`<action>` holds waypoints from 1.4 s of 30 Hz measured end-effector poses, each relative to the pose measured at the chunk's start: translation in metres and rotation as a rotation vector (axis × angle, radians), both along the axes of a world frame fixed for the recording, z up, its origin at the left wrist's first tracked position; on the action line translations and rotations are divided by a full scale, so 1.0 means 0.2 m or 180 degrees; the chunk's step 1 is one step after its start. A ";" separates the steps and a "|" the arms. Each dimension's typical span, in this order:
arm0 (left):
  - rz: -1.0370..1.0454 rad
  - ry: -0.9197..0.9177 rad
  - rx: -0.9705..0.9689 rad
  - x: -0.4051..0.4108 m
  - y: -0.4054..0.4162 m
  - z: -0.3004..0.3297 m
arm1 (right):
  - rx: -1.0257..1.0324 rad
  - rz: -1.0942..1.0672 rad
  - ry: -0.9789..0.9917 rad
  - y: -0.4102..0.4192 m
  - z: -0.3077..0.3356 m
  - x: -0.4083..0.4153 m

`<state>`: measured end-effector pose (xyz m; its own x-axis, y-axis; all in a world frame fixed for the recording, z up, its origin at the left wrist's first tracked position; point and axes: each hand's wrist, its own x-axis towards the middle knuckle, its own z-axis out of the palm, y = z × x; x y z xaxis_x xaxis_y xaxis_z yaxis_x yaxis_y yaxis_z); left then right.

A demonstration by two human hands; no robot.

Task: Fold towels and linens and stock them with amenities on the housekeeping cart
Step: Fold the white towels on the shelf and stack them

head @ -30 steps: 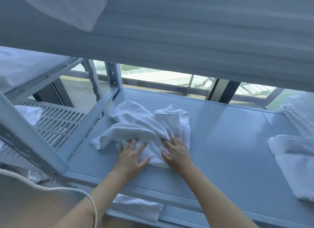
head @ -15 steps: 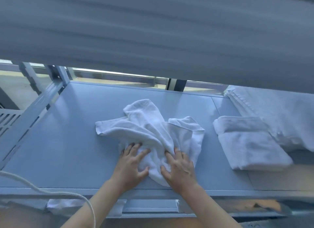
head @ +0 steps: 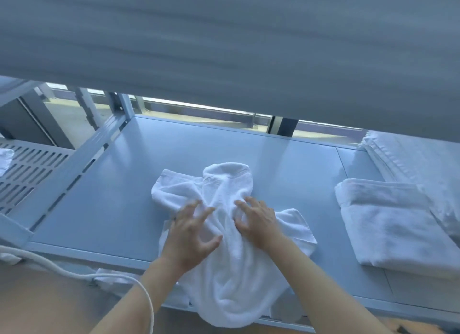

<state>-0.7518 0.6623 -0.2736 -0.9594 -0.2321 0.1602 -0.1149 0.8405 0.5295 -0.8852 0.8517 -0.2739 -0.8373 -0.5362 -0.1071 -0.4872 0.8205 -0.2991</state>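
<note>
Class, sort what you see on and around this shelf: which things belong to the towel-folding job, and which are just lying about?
Part of the job:
- crumpled white towel
- left hand and right hand on it
- folded towel
- stacked linens
- shelf

Lying about:
- white cable
- slotted grey panel

I see a pale grey metal shelf [head: 199, 159] of the cart, flat and smooth, under another shelf above it. A rumpled white towel [head: 231, 259] lies on it in the middle, its near end spilling over the shelf's front edge. To the right of that towel, apart from it, lies a folded white towel [head: 395, 226]. Just behind the folded towel, at the shelf's far right, I see a stack of folded white linens [head: 418, 164].
</note>
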 end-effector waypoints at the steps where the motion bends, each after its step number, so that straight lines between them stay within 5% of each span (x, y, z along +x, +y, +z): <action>1: -0.0032 -0.0291 -0.0149 -0.02 0.03 0.00 | -0.0064 -0.0003 0.0021 -0.01 -0.01 0.01; 3: -0.0018 -0.0408 -0.0235 -0.04 0.04 -0.01 | -0.0316 -0.0105 0.0030 0.00 -0.02 0.03; 8: -0.0141 0.0380 0.0111 -0.07 -0.01 0.00 | -0.0839 -0.0423 0.0231 0.15 0.05 0.02; 14: 0.0195 0.1640 -0.0185 -0.17 -0.16 0.24 | -0.1370 -0.1333 0.1485 0.46 0.24 0.02; 16: -0.0001 0.1163 -0.0189 -0.18 -0.13 0.27 | -0.0887 -0.1392 0.1285 0.53 0.25 0.03; 18: -0.0104 0.0019 0.0086 -0.18 -0.07 0.26 | 0.0217 -0.1313 0.0644 0.56 0.23 0.04; 20: 0.0073 -0.0682 0.0282 -0.19 -0.04 0.22 | 0.0549 -0.1396 0.0309 0.56 0.21 0.03; 24: 0.0377 -0.0266 0.0115 -0.25 -0.01 0.19 | -0.0482 -0.1438 0.0589 0.50 0.19 -0.06; 26: 0.0264 -0.0137 -0.0249 -0.30 0.01 0.15 | -0.0251 -0.1252 0.0124 0.46 0.13 -0.09; 28: 0.0029 -0.0705 -0.0386 -0.33 0.02 0.11 | 0.0143 -0.1068 -0.0216 0.42 0.04 -0.08; 30: -0.0047 -0.1156 -0.0286 -0.32 0.02 0.06 | 0.0360 -0.0860 -0.0122 0.41 -0.04 -0.04; 35: 0.0122 -0.0883 -0.0154 -0.20 -0.02 0.03 | 0.0277 -0.0663 0.0064 0.44 -0.06 0.09; 39: 0.0362 -0.1398 -0.1061 -0.06 0.00 0.05 | 0.0294 -0.0666 0.0073 0.51 -0.04 0.29; 42: 0.0144 -0.1220 -0.1393 0.01 0.06 0.03 | 0.0389 -0.0852 0.0136 0.56 -0.03 0.43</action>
<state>-0.7489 0.6741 -0.2680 -0.9584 -0.2647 -0.1064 -0.2709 0.9614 0.0475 -0.8000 0.9643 -0.2796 -0.9524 -0.2809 -0.1189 -0.2585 0.9502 -0.1740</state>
